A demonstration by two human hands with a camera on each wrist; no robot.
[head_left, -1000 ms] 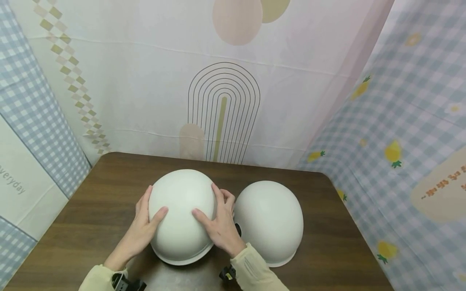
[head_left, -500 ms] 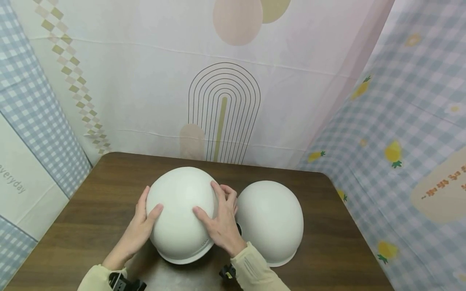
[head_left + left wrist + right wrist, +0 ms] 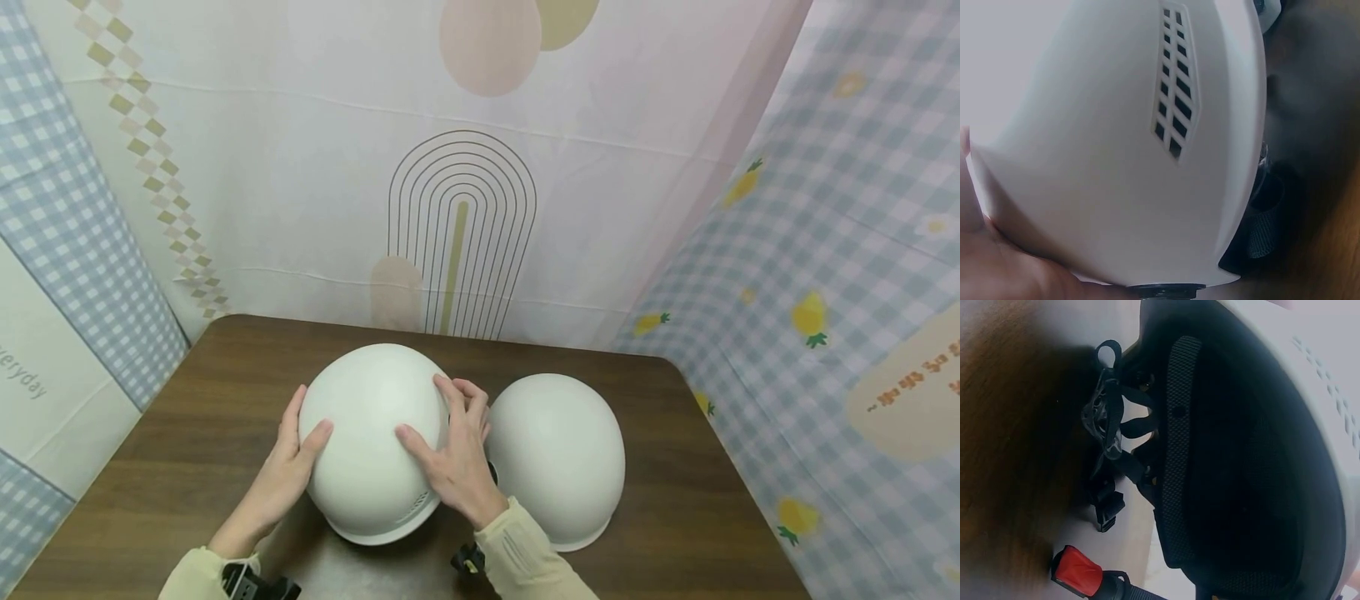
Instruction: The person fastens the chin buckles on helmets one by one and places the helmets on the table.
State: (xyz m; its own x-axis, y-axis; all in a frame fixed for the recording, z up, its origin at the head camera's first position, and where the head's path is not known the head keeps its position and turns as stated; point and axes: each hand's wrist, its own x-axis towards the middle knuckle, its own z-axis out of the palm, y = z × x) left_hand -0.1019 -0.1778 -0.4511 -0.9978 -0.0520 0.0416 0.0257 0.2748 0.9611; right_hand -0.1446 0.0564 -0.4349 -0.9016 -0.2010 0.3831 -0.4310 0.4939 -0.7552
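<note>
A white helmet [image 3: 375, 442] is held between both hands, its front rim tilted up off the table. My left hand [image 3: 281, 479] grips its left side, thumb on the shell and fingers around the far side. On the opposite side, my right hand [image 3: 457, 454] spreads thumb and fingers over the shell. Vent slots [image 3: 1175, 87] run near the rim in the left wrist view. The right wrist view looks into the dark inside, with a padded band [image 3: 1179, 444], black straps [image 3: 1107, 419] and a red buckle [image 3: 1077, 570]. A second white helmet [image 3: 558, 458] sits dome up just right of my right hand.
Both helmets are on a brown wooden table [image 3: 697, 492]. A white patterned cloth [image 3: 300, 183] hangs behind it, and blue checked cloths [image 3: 757, 333] hang at the sides.
The held helmet has turned and tilted slightly, bringing vent slots into view at its lower right. My left hand has shifted a little left; the second helmet has stayed put.
</note>
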